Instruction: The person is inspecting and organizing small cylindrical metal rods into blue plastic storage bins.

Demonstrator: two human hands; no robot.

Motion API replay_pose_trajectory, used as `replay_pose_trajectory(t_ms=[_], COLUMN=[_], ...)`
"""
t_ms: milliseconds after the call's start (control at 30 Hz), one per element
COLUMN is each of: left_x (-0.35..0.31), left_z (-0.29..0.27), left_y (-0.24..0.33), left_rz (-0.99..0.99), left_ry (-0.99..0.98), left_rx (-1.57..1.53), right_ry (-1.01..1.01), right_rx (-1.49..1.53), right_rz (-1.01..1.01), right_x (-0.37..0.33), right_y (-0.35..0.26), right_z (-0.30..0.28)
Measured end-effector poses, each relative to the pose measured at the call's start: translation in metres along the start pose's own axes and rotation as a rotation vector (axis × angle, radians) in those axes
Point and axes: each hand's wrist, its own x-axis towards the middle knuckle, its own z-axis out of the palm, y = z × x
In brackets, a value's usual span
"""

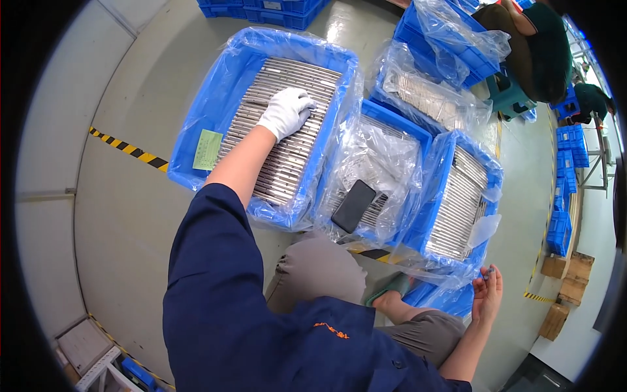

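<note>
My left hand (286, 114), in a white glove, rests on rows of silver metal rods (281, 157) in a plastic-lined blue crate (186, 140). Its fingers are curled, and what they grip, if anything, is hidden beneath them. A pale green paper slip (207, 149) lies at that crate's left side. My bare right hand (486, 297) is raised at the lower right, beside another lined crate (424, 222) of metal rods (459, 206). Its fingertips pinch a small grey piece, too small to name.
Between those crates, a black phone (353, 206) lies on plastic film (372, 157) over a third rod-filled crate. Behind it stand another rod crate (424, 98) and stacked blue crates (450, 46). A person (539, 49) sits at the upper right. Yellow-black tape (127, 148) marks the floor.
</note>
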Motion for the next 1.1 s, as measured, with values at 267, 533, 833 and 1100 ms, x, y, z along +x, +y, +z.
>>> replay_pose_trajectory(t_ms=[267,533,833,1100], left_x=[-0.016,-0.015,0.039,0.162], left_z=[-0.01,-0.03,-0.025,0.023], left_y=[0.011,-0.072,-0.038,0.207], left_rz=[0.095,-1.012,-0.538,0.118], left_ry=[0.055,-0.151,-0.005,0.074], left_rx=[0.084,0.044,0.19,-0.186], right_ry=[0.005,0.058,-0.263,-0.353], right_rx=[0.004,-0.104,-0.003,-0.36], right_rz=[0.008,0.063,0.069,-0.26], right_x=[-0.01,-0.01,-0.038,-0.06], right_y=[0.004,-0.005,0.001,-0.008], right_z=[0.005,0.025,0.032,0.012])
